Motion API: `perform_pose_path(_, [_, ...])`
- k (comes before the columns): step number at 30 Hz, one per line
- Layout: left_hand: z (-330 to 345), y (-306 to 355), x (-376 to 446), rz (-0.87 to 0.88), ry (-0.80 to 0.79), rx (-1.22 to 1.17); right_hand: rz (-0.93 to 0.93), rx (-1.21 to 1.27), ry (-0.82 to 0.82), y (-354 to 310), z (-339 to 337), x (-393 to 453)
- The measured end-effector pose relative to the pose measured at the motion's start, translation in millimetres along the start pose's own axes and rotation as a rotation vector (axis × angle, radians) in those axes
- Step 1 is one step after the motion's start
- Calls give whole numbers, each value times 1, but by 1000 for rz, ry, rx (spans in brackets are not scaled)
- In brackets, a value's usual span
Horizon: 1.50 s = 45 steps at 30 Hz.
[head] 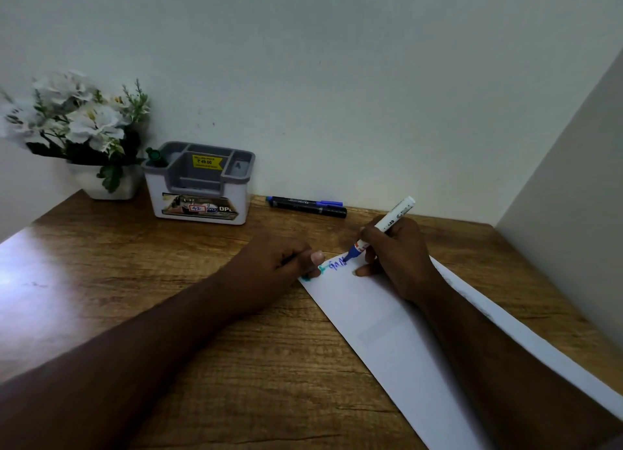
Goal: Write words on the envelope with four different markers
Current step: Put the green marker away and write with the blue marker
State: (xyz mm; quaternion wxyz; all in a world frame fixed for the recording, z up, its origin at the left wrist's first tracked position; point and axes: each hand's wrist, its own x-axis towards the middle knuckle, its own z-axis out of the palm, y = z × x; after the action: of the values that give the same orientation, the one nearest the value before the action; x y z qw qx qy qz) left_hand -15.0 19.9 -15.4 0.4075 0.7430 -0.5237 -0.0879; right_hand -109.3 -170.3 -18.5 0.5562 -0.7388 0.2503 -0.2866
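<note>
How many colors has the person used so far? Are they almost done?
Not yet. Green writing is already on the envelope. The right hand is writing blue now with a marker, while the left hand holds the corner. Two markers by the wall look unused, so about half remains.

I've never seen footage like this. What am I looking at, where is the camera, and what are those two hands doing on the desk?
There is no machine here: a person wears a camera on the head, looking forward and down, so you see their own arms reaching out. On the wooden desk lies a long white envelope. The right hand holds a white marker with its blue tip on the envelope, where blue writing sits beside green marks. The left hand rests at the envelope's far corner, seemingly steadying it. Against the wall lie two dark pens, side by side. To their left stands a grey and white organizer holding a green marker, and a pot of white flowers.
</note>
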Motion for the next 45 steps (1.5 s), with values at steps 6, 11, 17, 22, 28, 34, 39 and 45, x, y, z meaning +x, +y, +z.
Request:
perform_pose_path(6, [0, -1, -1, 4, -6, 3, -36, -27, -29, -4, 0, -6])
perform_pose_path(11, [0, -2, 0, 16, 2, -6, -108, -77, -104, -5, 1, -11])
perform_pose_path(17, [0, -2, -1, 33, 8, -3, -44, 15, 93, 0, -1, -3])
perform_pose_path(22, [-1, -2, 0, 36, -5, 16, -61, -37, 24, 3, 1, -2])
perform_pose_path(28, [0, -5, 1, 3, -25, -49, -100, 185, 45, -7, -4, -3])
perform_pose_path(34, [-2, -9, 0, -36, 78, -161, -227, 481, -241, -24, -1, -8])
perform_pose_path(39, [-1, -11, 0, -71, 122, -234, -259, 316, -329, -22, 7, -14])
perform_pose_path(45, [0, -15, 2, -47, 106, -188, -219, 170, -343, -16, 13, -18])
